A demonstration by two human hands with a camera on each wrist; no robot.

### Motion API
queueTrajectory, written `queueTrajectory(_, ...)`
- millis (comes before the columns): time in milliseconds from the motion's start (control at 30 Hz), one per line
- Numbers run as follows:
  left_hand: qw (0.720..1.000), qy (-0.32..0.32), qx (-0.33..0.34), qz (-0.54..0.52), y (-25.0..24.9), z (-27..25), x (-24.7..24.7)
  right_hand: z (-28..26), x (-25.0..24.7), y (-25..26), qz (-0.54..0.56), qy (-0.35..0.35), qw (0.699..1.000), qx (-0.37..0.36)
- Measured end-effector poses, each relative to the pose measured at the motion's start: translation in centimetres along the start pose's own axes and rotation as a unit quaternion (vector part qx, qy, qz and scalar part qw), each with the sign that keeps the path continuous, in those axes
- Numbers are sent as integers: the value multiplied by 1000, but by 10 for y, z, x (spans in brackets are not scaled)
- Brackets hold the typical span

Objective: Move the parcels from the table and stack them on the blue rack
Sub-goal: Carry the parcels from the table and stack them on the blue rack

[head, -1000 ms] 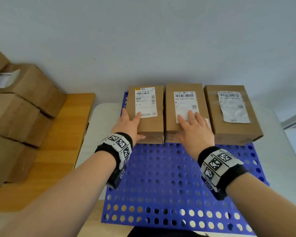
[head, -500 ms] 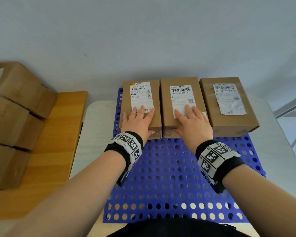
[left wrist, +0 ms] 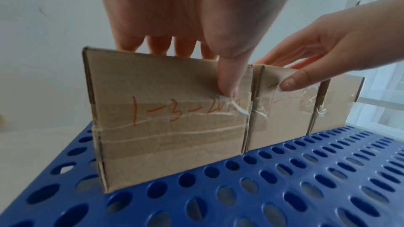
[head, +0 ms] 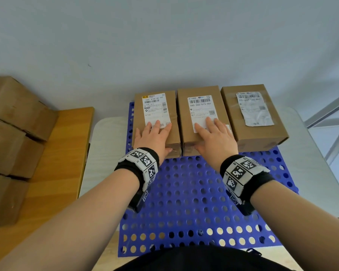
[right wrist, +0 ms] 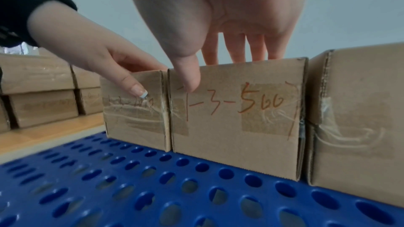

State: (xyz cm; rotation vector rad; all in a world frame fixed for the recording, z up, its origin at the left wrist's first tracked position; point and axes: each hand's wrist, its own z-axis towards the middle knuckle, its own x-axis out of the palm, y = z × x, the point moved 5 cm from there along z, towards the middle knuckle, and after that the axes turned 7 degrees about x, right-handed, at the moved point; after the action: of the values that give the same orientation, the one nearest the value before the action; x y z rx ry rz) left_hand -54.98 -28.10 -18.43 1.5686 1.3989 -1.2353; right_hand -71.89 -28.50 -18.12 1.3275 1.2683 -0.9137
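Three brown parcels stand side by side along the far edge of the blue perforated rack [head: 184, 192]. My left hand [head: 155, 133] lies on the left parcel [head: 157, 106], fingers straight on its top and thumb [left wrist: 229, 78] pressed against its front face. In the same way, my right hand [head: 213, 137] rests on the middle parcel [head: 221, 106], its thumb [right wrist: 188, 78] on the front, which is marked in red pen. The right parcel [head: 252, 114] is untouched. In the wrist views the left parcel [left wrist: 170, 118] and the middle parcel [right wrist: 236, 118] touch each other.
More brown parcels [head: 12, 133] are stacked on a wooden table [head: 63, 153] to the left. The rack lies on a white table [head: 106, 145] close to a pale wall. A metal frame [head: 331, 114] stands at the right. The rack's near half is bare.
My left hand has slid from the left parcel's near-left corner onto its top. The right hand stays on the middle parcel. The head view has shifted a little.
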Motion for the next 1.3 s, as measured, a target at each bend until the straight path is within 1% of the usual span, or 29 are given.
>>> queueTrajectory(67, 1000, -7, -3, -3, -2, 0, -5, -1, -4, -3, 35, 11, 999, 7)
queueTrajectory(133, 1000, -21, 8, -2, -12, 1, -10, -2, -11, -11, 47, -2, 998, 32)
queueTrajectory(233, 997, -47, 58, -7, -35, 4, -15, -4, -15, -30, 14, -19, 996, 82)
queueTrajectory(333, 995, -32, 89, -14, -52, 7, -10, -9, -10, -46, 23, 3, 993, 117)
queueTrajectory(600, 996, -28, 79, -39, -55, 10, -3, -8, -4, -50, 37, -7, 993, 108)
queueTrajectory(933, 993, -51, 84, -61, -50, 9, -7, -10, -6, -50, 27, -12, 994, 101)
queueTrajectory(1033, 994, -44, 84, -60, -49, 8, -7, -9, -7, -49, 22, -12, 994, 102)
queueTrajectory(1200, 995, -16, 78, -66, -51, 9, -9, -9, -8, -48, 25, -3, 994, 105)
queueTrajectory(1300, 994, -26, 69, -75, -55, 8, -13, -9, -10, -50, 46, 10, 993, 107)
